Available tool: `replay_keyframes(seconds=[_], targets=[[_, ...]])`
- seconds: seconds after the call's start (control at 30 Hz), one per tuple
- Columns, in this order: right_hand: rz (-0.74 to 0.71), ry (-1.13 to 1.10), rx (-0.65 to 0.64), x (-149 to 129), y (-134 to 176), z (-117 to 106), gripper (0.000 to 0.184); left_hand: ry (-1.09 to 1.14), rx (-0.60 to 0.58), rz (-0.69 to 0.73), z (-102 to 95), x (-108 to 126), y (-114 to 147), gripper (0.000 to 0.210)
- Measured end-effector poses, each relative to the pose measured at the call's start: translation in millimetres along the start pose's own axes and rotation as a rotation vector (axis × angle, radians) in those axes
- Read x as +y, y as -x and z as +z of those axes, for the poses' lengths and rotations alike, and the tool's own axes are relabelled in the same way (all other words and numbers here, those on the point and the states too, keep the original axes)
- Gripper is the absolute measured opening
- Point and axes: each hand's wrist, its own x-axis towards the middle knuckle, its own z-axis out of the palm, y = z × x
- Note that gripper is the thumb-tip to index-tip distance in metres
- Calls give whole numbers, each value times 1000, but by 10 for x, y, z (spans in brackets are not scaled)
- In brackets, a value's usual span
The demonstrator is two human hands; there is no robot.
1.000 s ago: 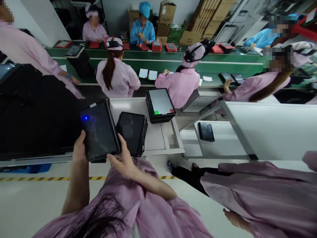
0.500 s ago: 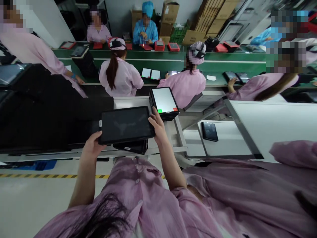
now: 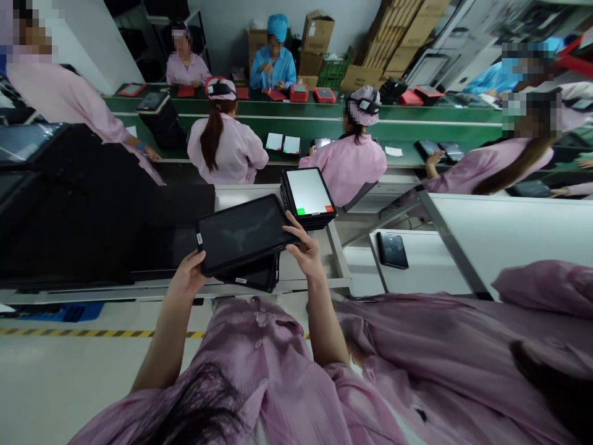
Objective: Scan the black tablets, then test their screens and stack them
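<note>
Stretching across the tablet [image 3: 245,233] between them, left hand [image 3: 188,276] and right hand [image 3: 306,250] clasp 2 ends (safest; likely stiff, fragile).

Held tablet [image 3: 244,233] is over a tablet pile [image 3: 259,273] on the table [image 3: 288,273], another stack [image 3: 309,193] just behind it to the right. Workbench [image 3: 287,125] runs behind that, and off right there's one more tablet [image 3: 392,250] on a shelf [image 3: 430,259].
</note>
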Motion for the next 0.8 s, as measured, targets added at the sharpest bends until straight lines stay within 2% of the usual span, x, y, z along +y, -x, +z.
replay_keyframes(seconds=[0.07,0.13,0.23,0.33,0.43,0.53,0.63,0.77,0.8], targets=[[-4,11,29,29,-19,-2,60,-12,-14,13,-7,-1,16,29],[14,18,70,44,-55,36,77,-16,-51,17,-2,-31,56,36],[62,-18,182,63,-160,154,97,-26,-191,-6,30,-205,188,52],[105,-87,269,119,-327,281,89,-66,-318,-82,87,-562,392,54],[188,-111,295,231,-531,349,80,-156,-324,-196,180,-974,575,35],[272,-50,302,379,-727,352,74,-241,-371,-244,316,-1198,644,35],[264,94,309,521,-843,327,71,-382,-506,-230,398,-1076,604,37],[169,282,330,612,-757,280,69,-663,-864,-184,263,-537,524,40],[147,319,338,612,-694,263,68,-674,-910,-180,202,-400,501,40]])
